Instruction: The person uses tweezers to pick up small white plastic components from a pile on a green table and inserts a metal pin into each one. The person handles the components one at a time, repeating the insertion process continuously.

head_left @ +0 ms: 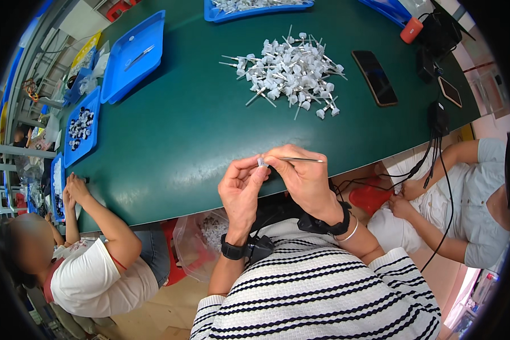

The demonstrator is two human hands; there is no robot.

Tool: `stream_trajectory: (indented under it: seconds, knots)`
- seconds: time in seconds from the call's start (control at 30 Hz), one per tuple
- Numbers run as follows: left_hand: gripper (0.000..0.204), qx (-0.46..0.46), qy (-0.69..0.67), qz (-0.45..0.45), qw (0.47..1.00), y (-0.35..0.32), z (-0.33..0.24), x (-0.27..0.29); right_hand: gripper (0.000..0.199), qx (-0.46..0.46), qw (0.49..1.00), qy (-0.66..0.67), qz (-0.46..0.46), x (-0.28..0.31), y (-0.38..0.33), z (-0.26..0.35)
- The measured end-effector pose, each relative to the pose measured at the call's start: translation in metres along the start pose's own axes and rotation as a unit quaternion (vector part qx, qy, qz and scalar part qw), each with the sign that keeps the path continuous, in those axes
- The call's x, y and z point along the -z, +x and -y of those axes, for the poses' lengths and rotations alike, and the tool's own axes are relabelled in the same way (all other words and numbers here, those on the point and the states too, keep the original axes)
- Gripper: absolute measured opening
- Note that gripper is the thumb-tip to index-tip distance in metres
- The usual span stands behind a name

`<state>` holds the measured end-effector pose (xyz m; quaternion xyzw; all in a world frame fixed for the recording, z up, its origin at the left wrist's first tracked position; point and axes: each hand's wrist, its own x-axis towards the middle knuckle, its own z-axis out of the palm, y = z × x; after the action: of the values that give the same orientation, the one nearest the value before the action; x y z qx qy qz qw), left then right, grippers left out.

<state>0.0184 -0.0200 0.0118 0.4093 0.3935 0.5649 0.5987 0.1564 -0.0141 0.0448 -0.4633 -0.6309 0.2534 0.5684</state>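
Close to the near edge of the green table, my left hand (239, 191) pinches a small whitish plastic part (261, 162) between thumb and fingertips. My right hand (305, 178) is closed on a slender metal tool (301, 160), which lies across its fingers and points out to the right. The right fingertips meet the plastic part beside the left ones, and the tool's working end is hidden there. Beyond both hands, a heap of small whitish plastic pieces with thin stems (294, 71) is spread on the green tabletop (192, 113).
A blue tray (109, 88) with a pen-like item stands at the far left, near a tray of black-and-white parts (68, 153). A phone (375, 78) lies right of the heap. Co-workers sit on both sides. Black cables (439, 147) hang at the right; a clear bag (188, 249) is below the edge.
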Motion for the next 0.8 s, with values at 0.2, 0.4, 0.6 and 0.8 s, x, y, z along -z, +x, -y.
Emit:
stream_trajectory:
  seconds: [0.2, 0.4, 0.6, 0.8]
  knots:
    - [0.026, -0.001, -0.021, 0.004, 1.0, 0.0016, -0.0014, 0.005, 0.004, -0.006, 0.999, 0.035, -0.008, -0.002, 0.0029, 0.0015]
    - [0.029, 0.021, -0.047, 0.003, 0.999, 0.0022, -0.007, 0.0003, 0.005, -0.021, 0.999, 0.025, -0.026, -0.0002, 0.0006, 0.0003]
    - [0.028, 0.0, -0.029, 0.009, 1.0, 0.0017, -0.0014, 0.0019, 0.006, 0.024, 0.999, -0.012, -0.021, -0.0014, 0.0, 0.0009]
    - [0.024, -0.013, 0.038, -0.016, 0.999, -0.0011, -0.0025, 0.0029, 0.007, 0.017, 0.999, -0.018, 0.02, -0.0019, 0.0073, -0.0009]
